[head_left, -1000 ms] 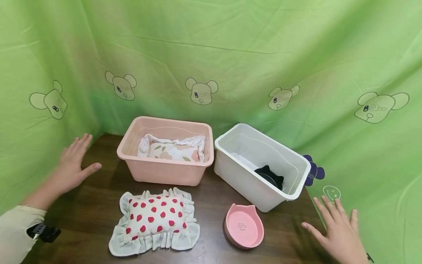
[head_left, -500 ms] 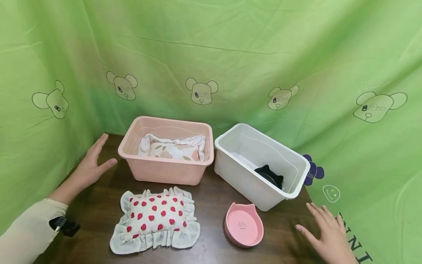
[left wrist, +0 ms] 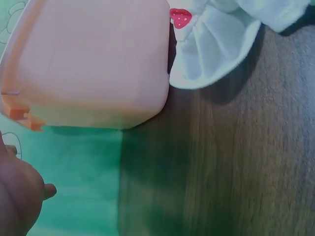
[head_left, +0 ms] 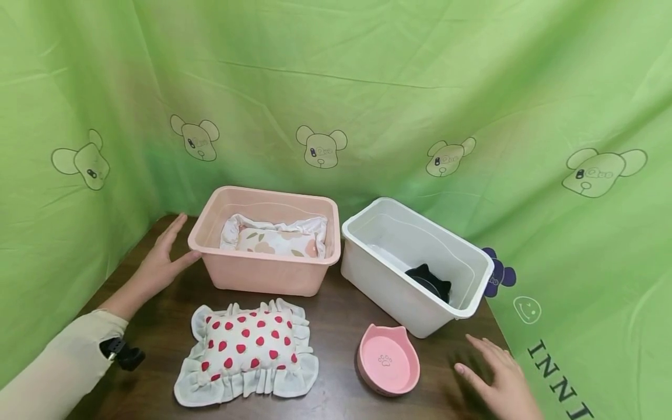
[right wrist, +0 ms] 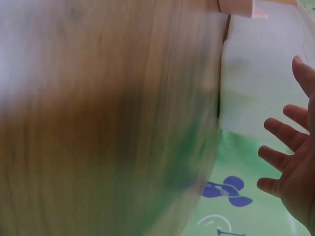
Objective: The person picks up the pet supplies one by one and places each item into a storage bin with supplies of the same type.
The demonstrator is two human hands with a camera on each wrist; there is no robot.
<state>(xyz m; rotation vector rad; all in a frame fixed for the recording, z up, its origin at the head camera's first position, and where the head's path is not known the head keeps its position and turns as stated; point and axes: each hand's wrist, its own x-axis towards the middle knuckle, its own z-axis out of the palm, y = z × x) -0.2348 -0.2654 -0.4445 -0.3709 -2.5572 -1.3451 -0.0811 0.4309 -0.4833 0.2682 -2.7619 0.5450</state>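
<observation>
My left hand [head_left: 160, 265] hovers at the left end of a pink bin [head_left: 268, 274], fingers straight, thumb tip by the rim; whether it touches I cannot tell. Inside that bin lies a floral pillow with a white ruffle [head_left: 278, 240]. My right hand [head_left: 499, 376] is held with fingers extended and nothing in it, to the right of a pink cat-eared bowl [head_left: 388, 361]. A white bin [head_left: 391, 286] stands at an angle behind the bowl, with a black cat-eared bowl [head_left: 427, 280] in it. In front of the pink bin rests a strawberry-print pillow [head_left: 249, 344] with a pale ruffle.
Everything stands on a dark brown wooden table [head_left: 336, 326]. A green curtain [head_left: 388, 70] printed with bear faces hangs close behind the bins and along both sides. The two bins nearly meet at their near corners.
My left hand has moved right, up to the pink bin's end. My right hand has come left and lower, closer to the pink bowl. Bins, pillows and bowls have stayed put.
</observation>
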